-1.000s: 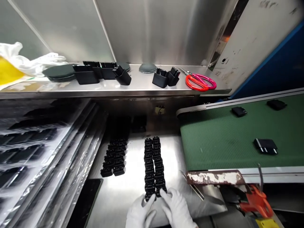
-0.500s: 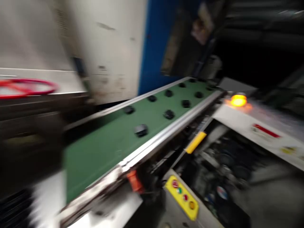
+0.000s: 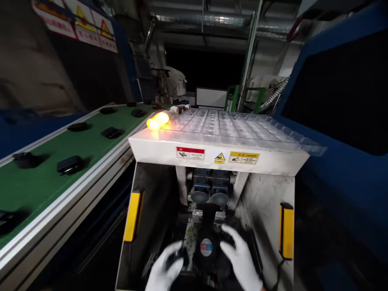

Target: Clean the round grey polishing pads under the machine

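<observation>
My left hand point(image 3: 165, 267), in a white glove, is low inside the machine's bay. Its fingers and thumb curl round a small black part point(image 3: 181, 255), which is hard to make out against the dark. My right hand point(image 3: 241, 258), gloved in white too, has its fingers apart and holds nothing. It is just right of a black block with a round red-and-blue sticker point(image 3: 206, 247). Two small metal blocks, the left metal block point(image 3: 197, 215) and the right metal block point(image 3: 220, 217), sit beyond the hands, below two dark round pads point(image 3: 209, 198).
A green conveyor belt point(image 3: 91, 149) with several black parts point(image 3: 70, 165) runs along the left. Clear plastic trays point(image 3: 230, 125) lie on the machine's white top point(image 3: 157, 147), beside a glowing amber lamp point(image 3: 158, 121). Yellow bars, one left point(image 3: 132, 216) and one right point(image 3: 285, 231), flank the bay.
My view has swung right from the conveyor to face the machine's bay. Both gloved hands have come into view; neither showed before.
</observation>
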`<state>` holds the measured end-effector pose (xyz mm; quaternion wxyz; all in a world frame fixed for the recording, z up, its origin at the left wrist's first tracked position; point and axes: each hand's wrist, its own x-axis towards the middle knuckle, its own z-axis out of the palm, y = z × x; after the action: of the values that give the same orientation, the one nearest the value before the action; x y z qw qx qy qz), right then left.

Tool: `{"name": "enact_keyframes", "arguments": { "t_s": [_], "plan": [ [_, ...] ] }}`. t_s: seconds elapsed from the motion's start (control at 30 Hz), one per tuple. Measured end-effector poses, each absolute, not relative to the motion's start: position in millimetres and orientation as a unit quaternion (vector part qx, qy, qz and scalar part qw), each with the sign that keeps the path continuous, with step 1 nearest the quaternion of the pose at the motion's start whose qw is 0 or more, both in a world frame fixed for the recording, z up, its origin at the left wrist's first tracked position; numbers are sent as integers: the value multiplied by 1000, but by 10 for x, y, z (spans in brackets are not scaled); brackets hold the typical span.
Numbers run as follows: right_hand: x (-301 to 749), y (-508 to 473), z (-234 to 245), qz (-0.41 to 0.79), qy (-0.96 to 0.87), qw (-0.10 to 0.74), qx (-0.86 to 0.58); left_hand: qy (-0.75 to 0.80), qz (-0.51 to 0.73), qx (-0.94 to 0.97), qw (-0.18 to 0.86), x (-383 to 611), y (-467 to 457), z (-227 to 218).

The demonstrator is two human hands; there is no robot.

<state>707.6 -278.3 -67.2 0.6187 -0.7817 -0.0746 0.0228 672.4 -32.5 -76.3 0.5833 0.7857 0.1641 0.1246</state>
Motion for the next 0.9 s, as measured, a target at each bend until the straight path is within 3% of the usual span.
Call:
{"name": "enact_keyframes", "arguments": {
  "t_s": [0.1,0.23,0.6,0.8,0.9],
  "plan": [
    [7692,-2901,-603,-60,-93,607,-787,52,89,747,657,7349,-423,-600],
    [8046,-2819,-630,-39,-143,597,-788,8,41,710,703,7973,-491,-703],
    [8060,-2908,-1090,-53,-193,519,-831,-55,33,708,703,8032,-310,-1081],
    [8038,-2546,-400,-95,-207,417,-880,-67,31,686,724,7999,-342,-964],
    [8247,-1944,16,55,-218,315,-922,-36,46,659,750,7969,-416,-865]
  ]
}}
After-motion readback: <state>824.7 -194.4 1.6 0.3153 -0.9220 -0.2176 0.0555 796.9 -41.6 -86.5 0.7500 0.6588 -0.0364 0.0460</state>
